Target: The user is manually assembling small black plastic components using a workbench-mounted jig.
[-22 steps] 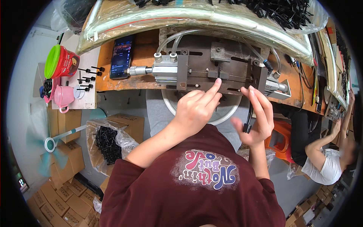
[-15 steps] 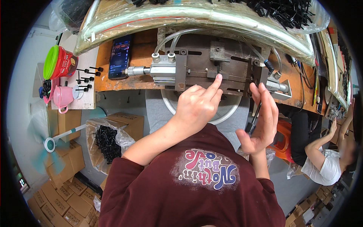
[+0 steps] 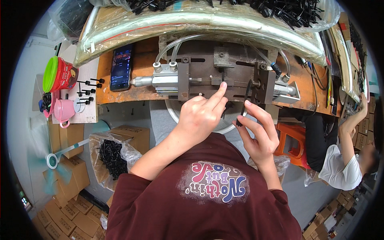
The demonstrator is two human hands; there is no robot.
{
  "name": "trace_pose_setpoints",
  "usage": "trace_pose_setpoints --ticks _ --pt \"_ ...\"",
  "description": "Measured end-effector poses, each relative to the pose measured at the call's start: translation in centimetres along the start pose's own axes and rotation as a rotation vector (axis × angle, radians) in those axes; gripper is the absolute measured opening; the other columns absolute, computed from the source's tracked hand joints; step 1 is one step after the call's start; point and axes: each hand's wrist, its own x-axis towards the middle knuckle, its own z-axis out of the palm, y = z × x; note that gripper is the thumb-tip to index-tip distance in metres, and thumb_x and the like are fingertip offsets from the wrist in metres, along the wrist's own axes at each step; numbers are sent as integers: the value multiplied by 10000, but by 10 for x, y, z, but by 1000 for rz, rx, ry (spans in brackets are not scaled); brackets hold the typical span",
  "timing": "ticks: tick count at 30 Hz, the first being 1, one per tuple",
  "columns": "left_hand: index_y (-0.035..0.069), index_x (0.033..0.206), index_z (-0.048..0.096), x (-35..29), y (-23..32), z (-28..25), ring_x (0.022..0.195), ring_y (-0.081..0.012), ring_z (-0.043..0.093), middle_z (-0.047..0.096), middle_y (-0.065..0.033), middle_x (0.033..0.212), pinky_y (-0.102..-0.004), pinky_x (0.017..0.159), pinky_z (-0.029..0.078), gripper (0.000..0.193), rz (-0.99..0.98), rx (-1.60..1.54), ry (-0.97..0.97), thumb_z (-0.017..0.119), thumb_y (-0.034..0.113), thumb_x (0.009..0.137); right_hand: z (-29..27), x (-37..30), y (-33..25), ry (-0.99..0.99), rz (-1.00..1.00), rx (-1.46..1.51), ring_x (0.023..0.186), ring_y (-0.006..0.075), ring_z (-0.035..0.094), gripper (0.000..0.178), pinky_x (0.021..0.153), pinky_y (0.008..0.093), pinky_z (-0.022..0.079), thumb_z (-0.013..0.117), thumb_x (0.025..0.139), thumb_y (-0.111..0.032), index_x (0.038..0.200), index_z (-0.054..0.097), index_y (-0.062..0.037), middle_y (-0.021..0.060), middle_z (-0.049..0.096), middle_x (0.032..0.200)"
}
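Observation:
On the bench stands a dark metal clamping fixture (image 3: pixel 200 55) with a silver pneumatic cylinder (image 3: pixel 165 82) on its left and another cylinder (image 3: pixel 282 90) on its right. My left hand (image 3: pixel 200 118) reaches to the middle of it, index finger stretched out. That fingertip touches the lower end of a thin black part (image 3: pixel 223 74) at the small centre block. To the right, my right hand (image 3: pixel 260 138) pinches a black plastic stem with a ribbed head (image 3: pixel 247 96) between thumb and fingers. The stem points up in front of the fixture's right jaw.
A phone (image 3: pixel 121 68) lies left of the fixture. Beyond are a red tub (image 3: pixel 68 75), a pink cup (image 3: pixel 64 110) and loose black stems (image 3: pixel 86 93). A plastic-wrapped ledge (image 3: pixel 160 28) crosses behind. Below are a white round basket (image 3: pixel 172 110) and a turning fan (image 3: pixel 52 161). A co-worker (image 3: pixel 342 166) sits at right.
My right hand has moved left and turned, bringing the black stem upright beside the fixture's right jaw. The left index finger stays at the centre block. The whole view has shifted slightly.

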Motion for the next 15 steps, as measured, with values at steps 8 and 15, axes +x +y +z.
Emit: trace_pose_setpoints --ticks 8,15 --pt "76 1052 684 -3 21 -65 737 -230 688 717 -65 1055 -321 648 554 306 239 -558 -477 762 281 837 22 5 12 -152 18 -160 958 269 710 194 783 346 578 750 726 -1 906 679 -6 156 687 1222" --pt "32 908 593 30 130 -67 743 -265 628 583 -91 801 -373 616 500 200 791 -1758 -136 644 221 952 44 12 14 -191 -105 -380 587 144 632 189 557 269 481 684 709 0 897 695 -16 151 697 1231"
